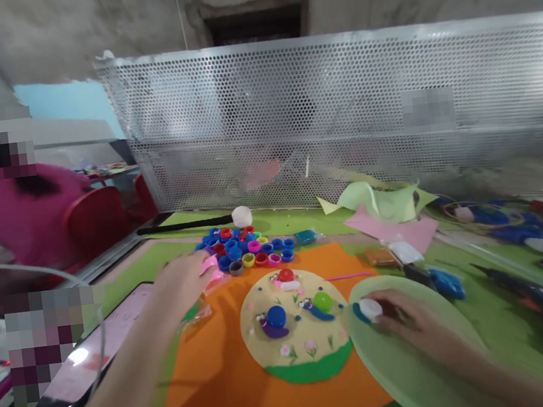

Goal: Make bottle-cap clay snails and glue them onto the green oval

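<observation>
My left hand (186, 278), blurred, reaches to a shiny pink packet (215, 275) beside a heap of colourful bottle caps (232, 250); its fingers are too smeared to show a grip. With closed fingers my right hand (407, 319) holds a white bottle cap (370, 310) at the left side of a pale green disc (432, 368). A strip of dark blue clay (360, 313) lies against that cap. Between my hands is a round beige picture (264, 354) with a green lower edge, clay flowers and snails with red, blue and green cap shells.
Orange paper (209, 393) lies under the picture. A phone (101, 347) and a white cable are on the left. At right are a glue gun (540, 303), clay packets (444, 282) and paper scraps (391, 222). A perforated metal screen (339, 111) stands behind. A person in pink (31, 205) sits at left.
</observation>
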`<state>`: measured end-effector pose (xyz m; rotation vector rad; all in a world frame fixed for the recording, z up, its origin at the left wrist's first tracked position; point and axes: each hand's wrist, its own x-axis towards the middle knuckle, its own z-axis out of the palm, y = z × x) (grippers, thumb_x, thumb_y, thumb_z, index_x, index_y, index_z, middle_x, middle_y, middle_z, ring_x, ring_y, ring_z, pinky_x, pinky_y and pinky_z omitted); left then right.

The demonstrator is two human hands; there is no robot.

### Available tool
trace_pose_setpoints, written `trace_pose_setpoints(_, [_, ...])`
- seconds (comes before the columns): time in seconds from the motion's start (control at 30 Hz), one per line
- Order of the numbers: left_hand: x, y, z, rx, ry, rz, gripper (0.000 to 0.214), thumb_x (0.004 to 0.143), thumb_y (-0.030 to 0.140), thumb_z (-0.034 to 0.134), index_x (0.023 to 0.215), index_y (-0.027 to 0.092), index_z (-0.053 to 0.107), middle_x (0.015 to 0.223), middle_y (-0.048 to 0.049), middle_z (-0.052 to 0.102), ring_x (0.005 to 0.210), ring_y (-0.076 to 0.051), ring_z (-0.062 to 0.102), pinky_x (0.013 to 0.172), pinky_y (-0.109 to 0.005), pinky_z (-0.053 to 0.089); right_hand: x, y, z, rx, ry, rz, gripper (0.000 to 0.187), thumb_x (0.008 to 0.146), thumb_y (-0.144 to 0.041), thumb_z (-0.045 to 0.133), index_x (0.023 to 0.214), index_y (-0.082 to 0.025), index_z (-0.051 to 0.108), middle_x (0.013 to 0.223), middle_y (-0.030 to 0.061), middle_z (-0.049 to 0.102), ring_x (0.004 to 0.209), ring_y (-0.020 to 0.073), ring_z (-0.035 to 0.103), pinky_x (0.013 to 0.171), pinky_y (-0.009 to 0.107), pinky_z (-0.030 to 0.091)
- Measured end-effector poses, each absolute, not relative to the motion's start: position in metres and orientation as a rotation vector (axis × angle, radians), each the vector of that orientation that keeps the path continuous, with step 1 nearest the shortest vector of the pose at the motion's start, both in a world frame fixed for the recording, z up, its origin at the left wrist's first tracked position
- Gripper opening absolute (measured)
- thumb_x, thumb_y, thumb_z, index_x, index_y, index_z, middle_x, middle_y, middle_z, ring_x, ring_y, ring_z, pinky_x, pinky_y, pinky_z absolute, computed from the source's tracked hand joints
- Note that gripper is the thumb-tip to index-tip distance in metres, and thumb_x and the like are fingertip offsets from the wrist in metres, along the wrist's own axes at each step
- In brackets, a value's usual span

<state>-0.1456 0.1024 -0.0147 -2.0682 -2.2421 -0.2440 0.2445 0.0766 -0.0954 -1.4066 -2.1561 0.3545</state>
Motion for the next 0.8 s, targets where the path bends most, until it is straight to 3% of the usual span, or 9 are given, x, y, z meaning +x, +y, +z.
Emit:
trace_pose_setpoints(0.13, [-0.147,0.104,-0.015,-2.071,-2.214,-0.163,0.026,0.088,0.029,0.043,0.087,0.017,0.065,0.084,-0.0125,0.07,0.078,-0.03,0.064,0.067,-0.036,0.044,0.251,0.075,-0.081,-1.378,-2.252,0.372,0.033,0.083,-0.044,0.052,0.112,-0.029,0.059,0.102,0.0013,0.067,0.084,0.0182,0.064,0.077,0.03,0.051])
trace_pose_setpoints(0.23, [-0.141,0.102,-0.012,-2.086,-2.184,-0.19,0.032,0.089,0.028,0.035,0.085,0.019,0.066,0.086,-0.0118,0.07,0.077,-0.029,0.065,0.062,-0.032,0.041,0.266,0.082,-0.069,-1.464,-2.181,0.246,0.036,0.087,-0.041,0.04,0.115,-0.025,0.057,0.101,0.0064,0.066,0.085,0.0196,0.063,0.078,0.032,0.05])
trace_pose_setpoints(0.33, [-0.128,0.096,-0.005,-2.092,-2.18,-0.222,0.034,0.089,0.03,0.033,0.087,0.021,0.065,0.079,-0.0098,0.07,0.073,-0.028,0.065,0.058,-0.03,0.038,0.291,0.097,-0.067,-1.682,-1.993,0.019,0.036,0.085,-0.036,0.035,0.106,-0.019,0.059,0.103,0.0136,0.064,0.09,0.0273,0.061,0.082,0.044,0.046])
trace_pose_setpoints(0.43, [-0.114,0.087,0.002,-2.148,-2.186,-0.231,0.032,0.088,0.031,0.035,0.087,0.02,0.065,0.067,-0.0067,0.069,0.063,-0.026,0.064,0.054,-0.028,0.036,0.315,0.11,-0.075,-1.893,-1.834,-0.139,0.032,0.078,-0.035,0.042,0.094,-0.018,0.062,0.101,0.019,0.063,0.094,0.0395,0.058,0.076,0.057,0.042])
trace_pose_setpoints(0.53, [-0.104,0.081,0.005,-2.217,-2.175,-0.273,0.025,0.087,0.029,0.038,0.087,0.021,0.062,0.072,-0.0037,0.07,0.065,-0.022,0.064,0.056,-0.026,0.037,0.321,0.117,-0.086,-1.941,-1.841,-0.14,0.027,0.076,-0.037,0.046,0.088,-0.02,0.063,0.095,0.0148,0.066,0.092,0.0362,0.06,0.075,0.05,0.045])
trace_pose_setpoints(0.67, [-0.1,0.078,0.006,-2.264,-2.168,-0.35,0.018,0.086,0.033,0.045,0.088,0.021,0.057,0.086,-0.0032,0.071,0.075,-0.021,0.064,0.06,-0.026,0.039,0.306,0.119,-0.096,-1.889,-1.948,-0.054,0.034,0.077,-0.035,0.049,0.105,-0.018,0.06,0.085,0.0092,0.068,0.079,0.0262,0.064,0.069,0.035,0.049])
trace_pose_setpoints(0.8, [-0.099,0.077,0.004,-2.287,-2.164,-0.373,0.018,0.087,0.035,0.045,0.088,0.022,0.057,0.086,-0.0029,0.072,0.075,-0.021,0.064,0.061,-0.026,0.039,0.295,0.117,-0.103,-1.895,-1.988,-0.028,0.045,0.079,-0.033,0.049,0.119,-0.013,0.05,0.085,0.0106,0.068,0.082,0.0266,0.065,0.069,0.034,0.049])
